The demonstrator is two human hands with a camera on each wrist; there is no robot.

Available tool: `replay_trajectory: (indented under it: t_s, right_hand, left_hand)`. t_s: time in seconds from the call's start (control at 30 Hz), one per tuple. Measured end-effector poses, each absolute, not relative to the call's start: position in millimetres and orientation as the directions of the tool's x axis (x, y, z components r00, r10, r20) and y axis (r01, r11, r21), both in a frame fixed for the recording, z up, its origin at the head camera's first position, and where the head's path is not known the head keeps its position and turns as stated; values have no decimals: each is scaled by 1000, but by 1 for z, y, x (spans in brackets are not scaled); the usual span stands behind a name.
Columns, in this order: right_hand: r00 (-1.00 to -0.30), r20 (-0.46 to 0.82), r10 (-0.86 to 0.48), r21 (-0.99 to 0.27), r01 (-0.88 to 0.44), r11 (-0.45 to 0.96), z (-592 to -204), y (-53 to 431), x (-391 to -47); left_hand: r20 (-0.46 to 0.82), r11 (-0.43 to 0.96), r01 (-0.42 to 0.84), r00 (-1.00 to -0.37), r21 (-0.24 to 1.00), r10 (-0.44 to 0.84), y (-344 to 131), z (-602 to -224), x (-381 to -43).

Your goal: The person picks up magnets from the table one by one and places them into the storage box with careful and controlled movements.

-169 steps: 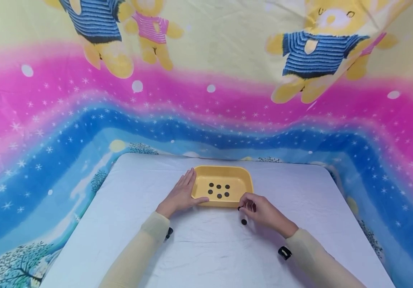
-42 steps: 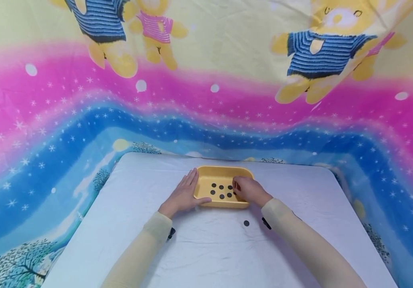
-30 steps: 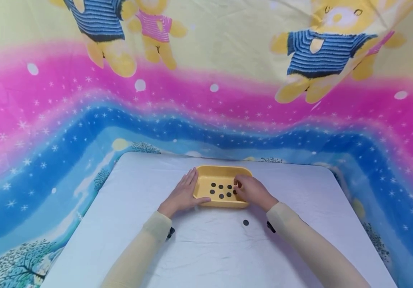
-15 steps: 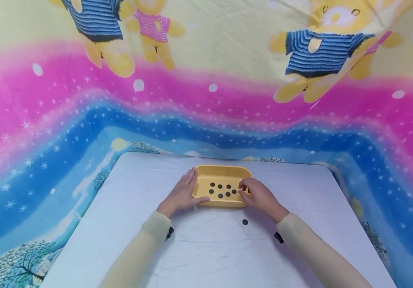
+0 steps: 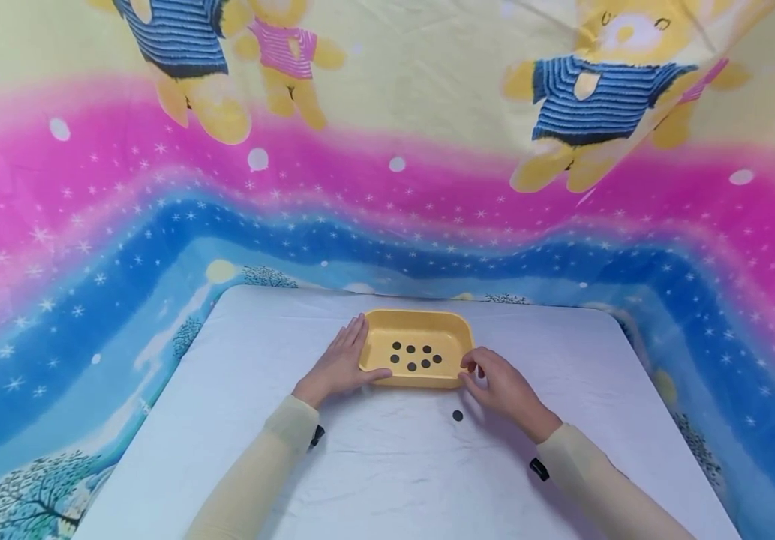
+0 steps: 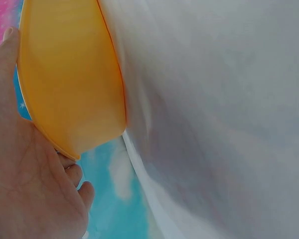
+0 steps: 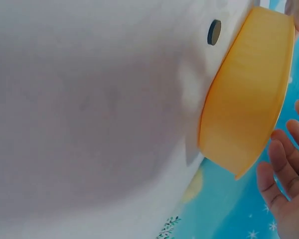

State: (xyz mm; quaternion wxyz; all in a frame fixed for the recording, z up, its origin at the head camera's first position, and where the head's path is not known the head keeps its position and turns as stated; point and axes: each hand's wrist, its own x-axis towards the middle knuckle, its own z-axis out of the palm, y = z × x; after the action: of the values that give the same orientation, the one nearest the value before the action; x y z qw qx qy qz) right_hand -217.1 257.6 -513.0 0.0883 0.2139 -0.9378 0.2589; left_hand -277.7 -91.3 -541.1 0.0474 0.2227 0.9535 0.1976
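Observation:
A yellow rectangular tray (image 5: 417,322) stands toward the far side of the white-covered table. Several small dark round discs (image 5: 410,349) lie in it, in two rough rows. My left hand (image 5: 338,364) rests against the tray's left end, with straight fingers along that side and the thumb across the near rim. At the near right corner, my right hand (image 5: 498,382) hovers by the rim, fingers loosely bent and holding nothing. One more disc (image 5: 458,415) lies on the cloth in front of the tray; the right wrist view shows this disc (image 7: 215,32) beside the tray wall (image 7: 246,89).
The white cloth (image 5: 373,472) covers the table to its rounded far corners. Behind and at both sides hangs a patterned curtain (image 5: 387,202) with bears and snowflakes. A small black device sits at each wrist, one of them the right wrist's device (image 5: 539,470).
My right hand has carried a disc from the cloth into the tray's right part and let go of it. It has since drawn back right and nearer; my left hand stays put.

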Motion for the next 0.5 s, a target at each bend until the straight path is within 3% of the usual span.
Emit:
replay_trajectory:
  t_s: [0.27, 0.5]
  right_hand:
    - [-906, 283, -314, -471, -417, 777, -518, 264, -204]
    - [-924, 215, -317, -481, -382, 789, -529, 267, -196]
  left_hand:
    - [3, 817, 414, -893, 402, 451, -92, -539, -276]
    - [19, 813, 427, -889, 395, 458, -93, -542, -278]
